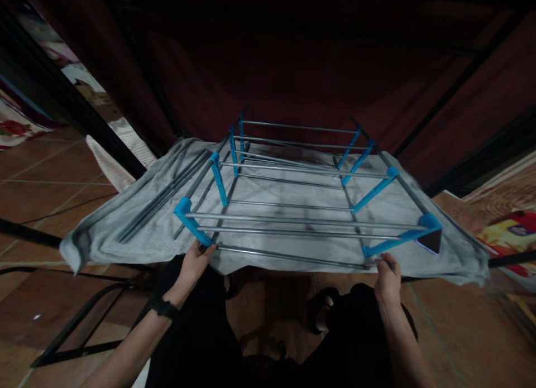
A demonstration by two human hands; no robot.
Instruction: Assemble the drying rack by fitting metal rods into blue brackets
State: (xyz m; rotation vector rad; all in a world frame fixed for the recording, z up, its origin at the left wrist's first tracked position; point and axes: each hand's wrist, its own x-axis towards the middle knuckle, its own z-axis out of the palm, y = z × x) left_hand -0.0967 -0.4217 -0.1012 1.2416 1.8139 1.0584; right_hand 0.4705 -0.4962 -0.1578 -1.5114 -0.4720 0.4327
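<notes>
A rack of grey metal tubes joined by blue plastic connectors stands on a grey cloth. At its lower front left corner, my left hand is closed around the tube end by a blue connector. My right hand grips the lower front right corner, beside another blue connector; its fingertips are partly hidden. Several loose grey tubes lie on the cloth to the left of the rack. More thin tubes lie behind and beneath it.
The grey cloth covers a raised surface with a dark frame. Dark red curtains hang behind it. A black metal chair frame stands on the tiled floor at left. A red and yellow package is at right.
</notes>
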